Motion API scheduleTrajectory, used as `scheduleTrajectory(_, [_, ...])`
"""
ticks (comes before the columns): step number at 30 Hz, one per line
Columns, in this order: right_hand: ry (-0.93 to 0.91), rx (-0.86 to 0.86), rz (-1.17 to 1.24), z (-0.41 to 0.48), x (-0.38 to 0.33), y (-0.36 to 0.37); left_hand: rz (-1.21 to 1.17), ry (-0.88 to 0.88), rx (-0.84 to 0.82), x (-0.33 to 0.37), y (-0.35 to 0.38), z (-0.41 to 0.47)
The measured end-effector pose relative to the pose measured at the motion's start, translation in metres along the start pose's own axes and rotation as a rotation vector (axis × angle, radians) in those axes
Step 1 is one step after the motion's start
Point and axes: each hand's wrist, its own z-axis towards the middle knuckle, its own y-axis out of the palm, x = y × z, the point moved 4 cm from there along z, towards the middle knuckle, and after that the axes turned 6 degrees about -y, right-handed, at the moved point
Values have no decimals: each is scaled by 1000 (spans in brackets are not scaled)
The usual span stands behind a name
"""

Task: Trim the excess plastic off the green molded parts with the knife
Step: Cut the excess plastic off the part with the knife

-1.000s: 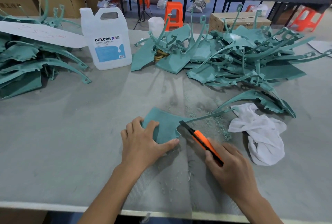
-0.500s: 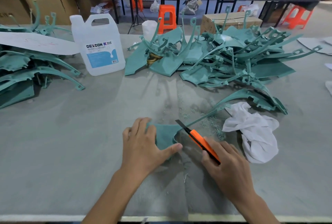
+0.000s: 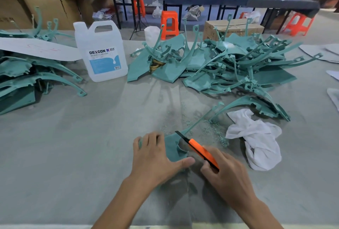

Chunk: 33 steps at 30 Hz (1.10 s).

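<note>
A green molded part (image 3: pixel 173 148) lies flat on the grey table (image 3: pixel 73 146) near the front, its thin arm reaching up and right. My left hand (image 3: pixel 156 157) presses down on its broad end, fingers spread, thumb along the lower edge. My right hand (image 3: pixel 225 179) grips an orange utility knife (image 3: pixel 199 150); the dark blade tip touches the part's upper right edge. Green shavings (image 3: pixel 211 129) lie scattered just beyond the blade.
A big heap of green parts (image 3: pixel 229 67) fills the back right, a second stack (image 3: pixel 27 76) the left. A DEXCON jug (image 3: pixel 102 52) stands at the back centre. A crumpled white cloth (image 3: pixel 256 140) lies right of the knife. Boxes, stools and tables are behind.
The head camera has tilted, so the scene sits lower in frame. My left hand has slid further over the part, covering more of it. The knife stays at the part's right edge.
</note>
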Motion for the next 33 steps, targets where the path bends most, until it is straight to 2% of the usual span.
scheduleTrajectory(3, [-21, -17, -11, 3, -1, -2, -27, -18, -68, -2, 6, -5])
scheduleTrajectory(14, [-76, -72, 4, 7, 3, -11, -54, -9, 24, 0, 5, -14])
scheduleTrajectory(16, [19, 23, -25, 18, 17, -26, -60, 2, 14, 0, 4, -14])
scheduleTrajectory(19, [120, 200, -212, 34, 33, -55, -52, 5, 9, 0, 4, -15])
scheduleTrajectory(21, [76, 172, -202, 35, 23, -54, -49, -4, 15, 2, 3, -15])
scheduleTrajectory(24, [-91, 24, -161, 19, -1, -32, -52, -17, 25, 1, 3, -16])
scheduleTrajectory(26, [-98, -45, -171, 14, -1, -25, -61, -17, 24, 0, 4, -16])
scheduleTrajectory(28, [0, -15, -125, 21, 16, -34, -69, -11, 16, 0, 4, -16])
scheduleTrajectory(31, [78, 164, -199, 31, 30, -56, -64, -9, 19, 0, 4, -16])
scheduleTrajectory(33, [51, 148, -193, 28, 21, -54, -72, -17, 28, 0, 4, -16])
